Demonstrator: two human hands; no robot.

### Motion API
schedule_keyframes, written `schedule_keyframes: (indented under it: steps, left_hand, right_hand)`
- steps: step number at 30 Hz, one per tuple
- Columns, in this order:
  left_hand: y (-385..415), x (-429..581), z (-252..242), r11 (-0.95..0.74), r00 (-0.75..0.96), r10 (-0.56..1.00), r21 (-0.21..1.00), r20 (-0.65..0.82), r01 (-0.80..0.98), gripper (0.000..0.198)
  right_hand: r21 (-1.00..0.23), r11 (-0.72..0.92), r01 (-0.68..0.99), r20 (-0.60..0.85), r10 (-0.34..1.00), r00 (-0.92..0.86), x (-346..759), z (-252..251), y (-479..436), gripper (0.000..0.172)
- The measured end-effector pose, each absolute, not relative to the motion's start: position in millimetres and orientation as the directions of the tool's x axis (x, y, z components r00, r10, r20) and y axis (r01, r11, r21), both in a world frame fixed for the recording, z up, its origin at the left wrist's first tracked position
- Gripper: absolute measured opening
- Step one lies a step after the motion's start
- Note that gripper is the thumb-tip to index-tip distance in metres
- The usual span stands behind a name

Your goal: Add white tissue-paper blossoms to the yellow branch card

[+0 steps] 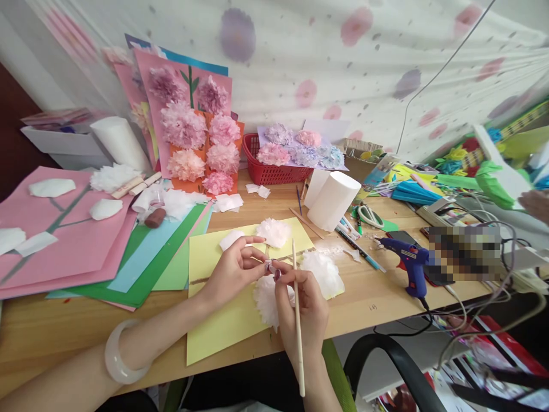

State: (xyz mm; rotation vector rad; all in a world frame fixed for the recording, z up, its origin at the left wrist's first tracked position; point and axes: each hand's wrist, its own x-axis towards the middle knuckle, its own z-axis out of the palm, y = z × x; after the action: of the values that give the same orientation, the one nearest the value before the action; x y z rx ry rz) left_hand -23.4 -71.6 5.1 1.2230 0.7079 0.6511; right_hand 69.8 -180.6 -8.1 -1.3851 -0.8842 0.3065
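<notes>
My left hand (242, 260), with a white bangle on its wrist, pinches thumb and finger together over the yellow sheet (227, 337). Its fingertips meet those of my right hand (302, 300); any small thing between them is too small to make out. A thin pale wooden stick (298, 326) is held in my right hand, slanting up past the fingers. Under and around the hands, white tissue-paper flowers lie on the sheet: a pinkish-white one (273, 233) behind, another (268, 300) partly hidden by my right hand, and a white one (321, 273) to the right.
A blue glue gun (407, 263) stands at right, its cord among cables. White paper rolls (334, 200), scissors (371, 216) and a red basket (278, 174) with tissue flowers are behind. Pink sheets (98, 246) and green sheets (143, 286) lie left. Another person's hand (536, 203) shows far right.
</notes>
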Motion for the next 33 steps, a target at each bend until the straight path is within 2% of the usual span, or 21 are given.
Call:
schedule_keyframes:
  steps: [11, 16, 24, 26, 31, 33]
  left_hand:
    - [-72, -25, 8, 0.149, 0.647, 0.761, 0.985, -0.054, -0.092, 0.057]
    - [-74, -26, 6, 0.127, 0.656, 0.755, 0.984, -0.015, -0.124, 0.052]
    - [-67, -25, 3, 0.140, 0.644, 0.765, 0.981, -0.020, -0.135, 0.047]
    - [-63, -26, 5, 0.133, 0.666, 0.746, 0.984, -0.021, -0.118, 0.042]
    - [-53, -29, 6, 0.098, 0.664, 0.748, 0.991, -0.013, -0.091, 0.033]
    - [-51, -29, 6, 0.078, 0.650, 0.760, 0.994, -0.007, -0.080, 0.032]
  right_hand:
    - [-0.856, 0.189, 0.482, 0.456, 0.714, 0.531, 74, -6, -186, 0.007]
    - [-0.755, 0.184, 0.629, 0.542, 0.715, 0.442, 74, -8, -183, 0.013]
    - [-0.799, 0.127, 0.588, 0.491, 0.702, 0.516, 83, -10, -183, 0.007]
    - [-0.768, 0.102, 0.632, 0.494, 0.722, 0.484, 88, -6, -183, 0.004]
    - [-0.651, 0.063, 0.757, 0.466, 0.819, 0.333, 91, -3, -177, 0.016]
    - [-0.607, 0.085, 0.790, 0.489, 0.824, 0.287, 89, -6, -174, 0.012]
